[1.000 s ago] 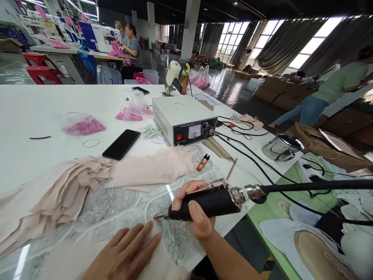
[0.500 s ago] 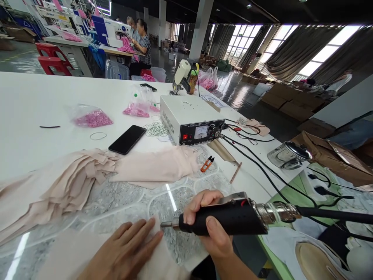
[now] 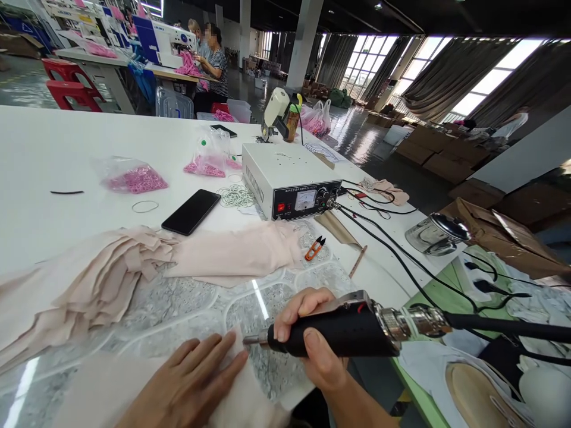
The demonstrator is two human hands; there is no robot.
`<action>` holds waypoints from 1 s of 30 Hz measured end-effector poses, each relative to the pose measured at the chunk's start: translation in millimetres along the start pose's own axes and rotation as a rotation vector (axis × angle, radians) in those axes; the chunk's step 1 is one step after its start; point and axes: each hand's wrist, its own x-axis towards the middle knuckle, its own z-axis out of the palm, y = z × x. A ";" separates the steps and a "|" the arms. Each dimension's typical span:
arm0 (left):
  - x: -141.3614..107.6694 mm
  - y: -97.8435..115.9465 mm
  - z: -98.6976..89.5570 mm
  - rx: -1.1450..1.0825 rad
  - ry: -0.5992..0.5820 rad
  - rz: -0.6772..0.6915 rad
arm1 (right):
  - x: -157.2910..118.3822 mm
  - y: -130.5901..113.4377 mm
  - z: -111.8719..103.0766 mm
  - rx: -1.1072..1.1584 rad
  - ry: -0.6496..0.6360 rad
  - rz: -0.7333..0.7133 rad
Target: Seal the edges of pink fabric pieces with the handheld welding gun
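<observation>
Pale pink fabric (image 3: 102, 386) lies under L hand (image 3: 191, 374) at near edge of white table (image 3: 31, 154); hand covers part of it, bottom of frame crops the rest. L hand's flat, palm down, fingers nearly together. R hand (image 3: 319, 345) is wrapped round a black tool (image 3: 334, 336), palm side hidden; its metal tip (image 3: 254, 340) is at the fabric edge, can't tell if touching. Thick cable (image 3: 504, 324) cut off at R frame edge.

Tool body smooth, cylindrical, w/ shiny connector (image 3: 419, 324) behind. Grey marble-pattern sheet (image 3: 182, 336) beneath, glossy. Soft fabric pile (image 3: 89, 285) beyond, layered, ragged-edged. Boxy control unit (image 3: 289, 172) has vented side; panel text too small to read.

Clear plastic bag (image 3: 131, 175) holds small pink bits; 2nd bag (image 3: 207, 154), green dot, pink contents too, blurry. Shiny lidded mug (image 3: 423, 235): contents hidden.
</observation>
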 end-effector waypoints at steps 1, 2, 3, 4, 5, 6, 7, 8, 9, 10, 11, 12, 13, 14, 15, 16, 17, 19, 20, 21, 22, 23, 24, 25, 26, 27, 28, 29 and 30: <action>-0.5 0.0 0.4 -0.012 -0.009 0.001 | 0.1 -0.6 -0.4 0.002 0.016 -0.002; -1.3 0.2 0.9 -0.032 -0.020 -0.012 | 0.4 -2.0 -0.8 0.004 0.037 -0.007; -2.1 0.4 1.7 -0.057 -0.032 -0.035 | 0.7 -4.3 -1.3 0.007 0.058 -0.014; -3.1 0.4 2.5 -0.085 -0.042 -0.061 | 0.8 -7.4 -1.8 0.013 0.078 -0.023; -4.2 0.3 3.3 -0.111 -0.049 -0.087 | 0.7 -11.1 -2.4 0.021 0.092 -0.028; -5.3 0.0 4.2 -0.129 -0.049 -0.102 | 0.3 -15.0 -3.0 0.028 0.098 -0.021; -6.2 -0.5 4.9 -0.139 -0.042 -0.098 | -0.5 -19.0 -3.7 0.035 0.095 -0.009; -6.9 -1.0 5.6 -0.143 -0.035 -0.078 | -1.7 -22.5 -4.3 0.040 0.087 0.007; -7.4 -1.3 6.1 -0.146 -0.030 -0.060 | -3.2 -25.4 -4.8 0.040 0.080 0.024; -7.5 -1.2 6.5 -0.151 -0.024 -0.055 | -4.8 -27.5 -5.2 0.037 0.076 0.039; -7.4 -0.6 6.8 -0.158 -0.021 -0.061 | -6.4 -28.7 -5.4 0.028 0.075 0.049; -7.0 0.3 7.0 -0.167 -0.018 -0.079 | -7.8 -29.2 -5.3 0.021 0.078 0.051; -6.5 1.3 7.2 -0.177 -0.017 -0.104 | -9.0 -29.0 -5.0 0.014 0.079 0.055; -6.0 2.3 7.2 -0.185 -0.013 -0.129 | -9.9 -28.4 -4.4 0.011 0.077 0.059; -5.5 3.0 7.1 -0.188 -0.007 -0.140 | -10.4 -27.5 -3.7 0.013 0.073 0.062; -5.0 3.2 6.9 -0.187 -0.002 -0.140 | -10.7 -26.5 -3.0 0.020 0.066 0.065; -4.5 3.2 6.6 -0.182 -0.001 -0.123 | -10.8 -25.5 -2.3 0.029 0.060 0.068; -3.9 2.5 6.0 -0.164 -0.003 -0.087 | -11.0 -23.7 -1.4 0.038 0.048 0.071; -3.7 2.4 5.8 -0.158 0.000 -0.079 | -11.3 -22.9 -1.3 0.034 0.045 0.073; -3.6 2.6 5.9 -0.158 0.004 -0.082 | -11.7 -22.2 -1.4 0.028 0.039 0.076; -3.6 3.2 6.3 -0.163 0.012 -0.096 | -12.2 -21.6 -1.7 0.021 0.037 0.075; -3.7 4.2 7.0 -0.171 0.022 -0.116 | -12.7 -21.1 -2.1 0.015 0.033 0.074; -3.9 5.3 8.0 -0.180 0.031 -0.135 | -13.2 -20.7 -2.4 0.011 0.028 0.074; -4.1 6.5 9.0 -0.187 0.036 -0.142 | -13.7 -20.5 -2.8 0.011 0.023 0.073; -4.4 7.6 10.2 -0.191 0.039 -0.146 | -14.2 -20.3 -3.0 0.012 0.016 0.070; -4.7 8.5 11.2 -0.193 0.040 -0.148 | -14.5 -20.1 -3.1 0.015 0.009 0.068; -5.0 9.2 11.9 -0.195 0.041 -0.150 | -14.7 -19.8 -3.1 0.015 0.001 0.070; -5.2 9.6 12.3 -0.197 0.040 -0.152 | -14.8 -19.4 -3.0 0.017 -0.006 0.064; -5.4 9.8 12.2 -0.198 0.039 -0.152 | -14.7 -18.8 -2.9 0.018 -0.014 0.059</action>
